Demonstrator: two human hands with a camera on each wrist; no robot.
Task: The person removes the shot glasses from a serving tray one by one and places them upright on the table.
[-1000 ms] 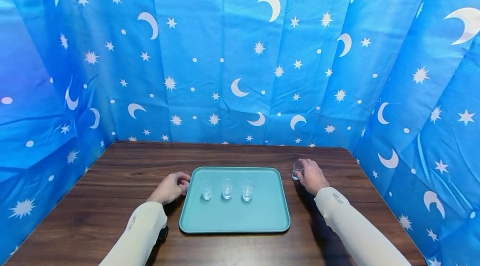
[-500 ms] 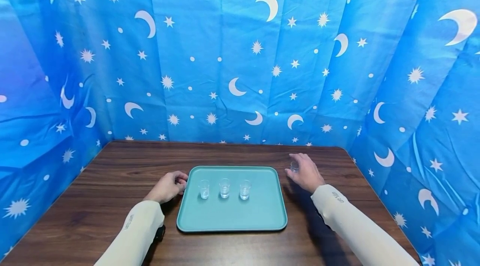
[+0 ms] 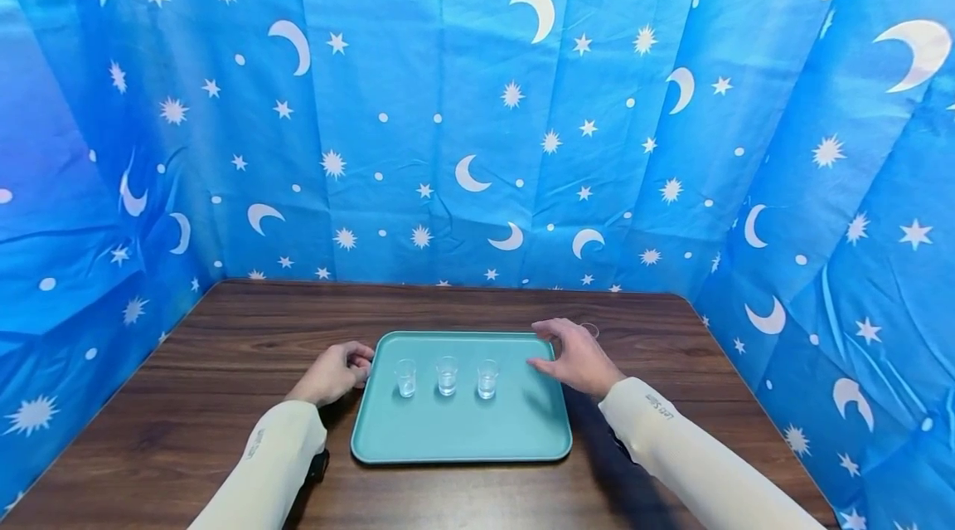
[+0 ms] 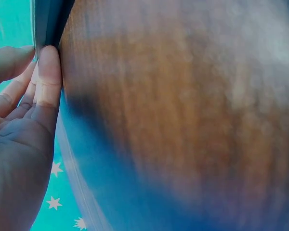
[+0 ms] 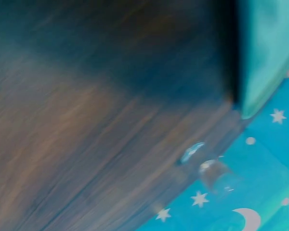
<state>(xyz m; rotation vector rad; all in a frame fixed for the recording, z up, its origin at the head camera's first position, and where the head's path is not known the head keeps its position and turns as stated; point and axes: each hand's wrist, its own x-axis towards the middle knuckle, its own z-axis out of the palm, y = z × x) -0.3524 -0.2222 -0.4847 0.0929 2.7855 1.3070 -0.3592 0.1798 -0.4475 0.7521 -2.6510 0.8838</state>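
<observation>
Three small clear glasses stand upright in a row on a teal tray (image 3: 462, 439): the left glass (image 3: 406, 381), the middle glass (image 3: 447, 378) and the right glass (image 3: 487, 381). My left hand (image 3: 332, 372) is at the tray's left rim; in the left wrist view its thumb (image 4: 12, 63) and fingers pinch that rim. Over the tray's right edge hovers my right hand (image 3: 578, 358), thumb and fingers spread apart with nothing between them. Behind it, a fourth glass (image 3: 590, 329) is mostly hidden; the right wrist view shows this glass (image 5: 216, 174) on the wood, outside the tray.
The tray lies on a dark wooden table (image 3: 276, 314). A blue curtain (image 3: 418, 140) with white moons and stars hangs behind the table and along both sides.
My right hand has let go of the glass right of the tray and moved left over the tray's edge. The glass stays on the table. My left hand keeps its place.
</observation>
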